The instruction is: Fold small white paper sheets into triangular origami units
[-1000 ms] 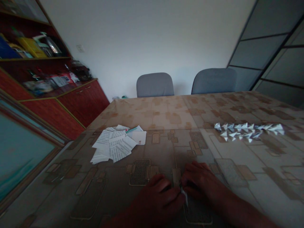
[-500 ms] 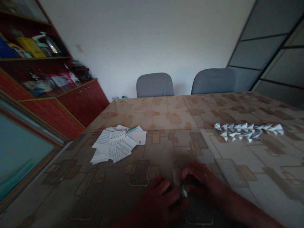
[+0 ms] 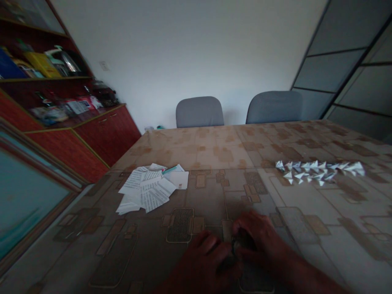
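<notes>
Close to the near edge of the table, my left hand (image 3: 210, 261) and my right hand (image 3: 260, 239) meet with their fingers curled and fingertips pinched together. Between them is a small folded piece of paper, now almost wholly covered by the fingers and dim in shadow. Ahead and to the left lies a loose pile of printed paper slips (image 3: 156, 190), with a slim teal item (image 3: 170, 169) on top. Farther right, several small folded paper pieces (image 3: 320, 167) with pointed tips sit in two rough rows.
A patterned cloth (image 3: 211, 147) covers the large table. Two grey chairs (image 3: 199, 112) stand along its far side by the wall. On the left is a red-brown cabinet (image 3: 113, 126) with shelves holding a kettle (image 3: 70, 63) and other goods.
The white paper seen between my fingertips earlier is now mostly hidden as the fingers shift slightly around it. The whole view has moved a little; the pile and folded pieces stay put.
</notes>
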The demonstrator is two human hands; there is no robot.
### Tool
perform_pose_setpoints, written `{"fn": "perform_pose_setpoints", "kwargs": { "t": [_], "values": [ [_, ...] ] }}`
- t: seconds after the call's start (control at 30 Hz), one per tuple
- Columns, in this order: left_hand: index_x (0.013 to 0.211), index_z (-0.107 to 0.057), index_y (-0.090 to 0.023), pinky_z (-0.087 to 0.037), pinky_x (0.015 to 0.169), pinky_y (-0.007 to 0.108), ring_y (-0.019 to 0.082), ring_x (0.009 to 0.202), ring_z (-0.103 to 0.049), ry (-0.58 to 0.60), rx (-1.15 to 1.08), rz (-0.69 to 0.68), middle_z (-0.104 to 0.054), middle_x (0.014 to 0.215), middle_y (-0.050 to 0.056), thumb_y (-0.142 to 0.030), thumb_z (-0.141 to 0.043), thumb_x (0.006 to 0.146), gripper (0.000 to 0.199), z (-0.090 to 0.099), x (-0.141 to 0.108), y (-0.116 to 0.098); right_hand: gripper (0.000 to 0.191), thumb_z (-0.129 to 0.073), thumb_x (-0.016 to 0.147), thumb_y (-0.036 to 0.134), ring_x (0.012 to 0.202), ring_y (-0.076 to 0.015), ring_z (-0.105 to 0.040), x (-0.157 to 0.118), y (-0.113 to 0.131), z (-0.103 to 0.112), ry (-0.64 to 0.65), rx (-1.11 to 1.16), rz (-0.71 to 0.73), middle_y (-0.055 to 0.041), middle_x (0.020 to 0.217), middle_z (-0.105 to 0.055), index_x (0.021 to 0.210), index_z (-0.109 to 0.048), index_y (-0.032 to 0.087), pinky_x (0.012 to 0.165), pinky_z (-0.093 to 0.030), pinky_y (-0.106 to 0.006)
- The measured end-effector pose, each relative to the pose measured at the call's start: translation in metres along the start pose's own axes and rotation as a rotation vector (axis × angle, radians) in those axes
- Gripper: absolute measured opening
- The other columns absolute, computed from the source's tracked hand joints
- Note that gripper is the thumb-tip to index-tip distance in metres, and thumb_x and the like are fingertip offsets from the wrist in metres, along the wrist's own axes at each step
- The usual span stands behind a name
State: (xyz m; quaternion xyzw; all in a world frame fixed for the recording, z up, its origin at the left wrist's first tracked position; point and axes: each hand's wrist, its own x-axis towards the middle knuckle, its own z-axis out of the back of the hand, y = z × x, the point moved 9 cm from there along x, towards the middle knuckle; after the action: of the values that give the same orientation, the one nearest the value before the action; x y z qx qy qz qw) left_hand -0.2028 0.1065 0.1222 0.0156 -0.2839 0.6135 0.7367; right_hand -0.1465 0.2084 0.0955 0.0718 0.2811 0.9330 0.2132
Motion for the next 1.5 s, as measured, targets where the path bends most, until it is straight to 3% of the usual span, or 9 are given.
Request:
{"fn": "perform_pose_setpoints", "kwargs": {
  "t": [0.2, 0.5, 0.6, 0.7, 0.77, 0.87, 1.03, 1.3, 1.5],
  "values": [
    [0.096, -0.060, -0.022, -0.051, 0.090, 0.039, 0.017, 0.076, -0.066, -0.032, 0.009, 0.018, -0.069, 0.080, -0.002, -0.037, -0.057, 0.093, 0.015, -0.002, -0.004, 0.003, 0.023, -0.066, 0.068, 0.003, 0.072, -0.0169, -0.054, 0.002, -0.003, 0.001, -0.034, 0.005, 0.019, 0.0021, 0.074, -0.060, 0.083, -0.063, 0.021, 0.070, -0.034, -0.030],
    [0.092, -0.061, -0.024, -0.049, 0.096, 0.036, 0.019, 0.083, -0.068, 0.029, -0.115, 0.132, -0.071, 0.078, -0.002, -0.038, -0.069, 0.083, 0.019, -0.003, -0.010, 0.017, 0.023, -0.066, 0.064, -0.001, 0.076, -0.0186, -0.057, 0.000, 0.002, 0.004, -0.031, 0.076, 0.056, 0.0007, 0.076, -0.063, 0.074, -0.064, 0.020, 0.072, -0.036, -0.032],
    [0.104, -0.063, -0.025, -0.050, 0.089, 0.033, 0.020, 0.088, -0.067, 0.064, -0.280, 0.149, -0.072, 0.093, 0.002, -0.033, -0.063, 0.086, 0.020, -0.003, -0.009, 0.022, 0.016, -0.061, 0.070, 0.003, 0.069, -0.0163, -0.057, 0.000, -0.001, 0.008, -0.030, 0.248, 0.020, 0.0013, 0.070, -0.062, 0.073, -0.061, 0.019, 0.065, -0.039, -0.028],
    [0.107, -0.065, -0.023, -0.050, 0.080, 0.028, 0.019, 0.091, -0.064, 0.014, -0.515, 0.189, -0.068, 0.103, 0.008, -0.025, -0.050, 0.091, 0.022, 0.007, -0.003, 0.028, 0.009, -0.057, 0.080, 0.013, 0.066, -0.0150, -0.058, -0.003, 0.000, 0.016, -0.058, 0.466, -0.020, 0.0015, 0.069, -0.061, 0.074, -0.058, 0.020, 0.059, -0.042, -0.024],
    [0.101, -0.065, -0.020, -0.050, 0.076, 0.028, 0.019, 0.083, -0.064, -0.073, -0.662, 0.411, -0.068, 0.089, 0.006, -0.028, -0.060, 0.083, 0.020, 0.012, -0.001, 0.047, 0.008, -0.058, 0.082, 0.018, 0.068, -0.0148, -0.059, -0.006, 0.005, 0.028, -0.142, 0.513, -0.009, 0.0018, 0.071, -0.061, 0.075, -0.058, 0.021, 0.062, -0.044, -0.023],
    [0.091, -0.068, -0.016, -0.048, 0.060, 0.023, 0.017, 0.067, -0.062, -0.037, -0.910, 0.615, -0.067, 0.076, 0.005, -0.036, -0.070, 0.074, 0.026, 0.000, 0.004, 0.053, 0.008, -0.060, 0.082, 0.019, 0.069, -0.0139, -0.060, -0.011, 0.013, 0.043, -0.261, 0.493, 0.027, 0.0029, 0.073, -0.061, 0.075, -0.058, 0.022, 0.064, -0.045, -0.022],
    [0.062, -0.062, -0.014, -0.041, 0.050, 0.020, 0.011, 0.049, -0.053, -0.056, -0.969, 0.690, -0.058, 0.055, 0.001, -0.037, -0.066, 0.075, 0.027, -0.008, 0.015, 0.046, 0.005, -0.058, 0.087, 0.024, 0.070, -0.0136, -0.061, -0.014, 0.017, 0.047, -0.318, 0.508, 0.058, 0.0031, 0.075, -0.061, 0.082, -0.058, 0.024, 0.063, -0.047, -0.020],
    [0.066, -0.060, -0.014, -0.040, 0.045, 0.019, 0.010, 0.044, -0.055, 0.016, -1.144, 0.766, -0.062, 0.057, 0.002, -0.059, -0.068, 0.071, 0.046, -0.031, 0.008, 0.041, 0.021, -0.056, 0.089, 0.030, 0.068, -0.0161, -0.061, -0.014, 0.017, 0.038, -0.298, 0.419, 0.025, -0.0005, 0.071, -0.061, 0.071, -0.060, 0.021, 0.062, -0.048, -0.025],
    [0.071, -0.059, -0.014, -0.039, 0.045, 0.019, 0.010, 0.044, -0.056, 0.002, -1.255, 0.852, -0.065, 0.060, 0.002, -0.057, -0.071, 0.071, 0.045, -0.045, -0.007, 0.052, 0.020, -0.051, 0.092, 0.032, 0.065, -0.0150, -0.060, -0.012, 0.015, 0.040, -0.322, 0.496, 0.024, 0.0011, 0.071, -0.058, 0.076, -0.056, 0.021, 0.060, -0.048, -0.023]
  ]
}}
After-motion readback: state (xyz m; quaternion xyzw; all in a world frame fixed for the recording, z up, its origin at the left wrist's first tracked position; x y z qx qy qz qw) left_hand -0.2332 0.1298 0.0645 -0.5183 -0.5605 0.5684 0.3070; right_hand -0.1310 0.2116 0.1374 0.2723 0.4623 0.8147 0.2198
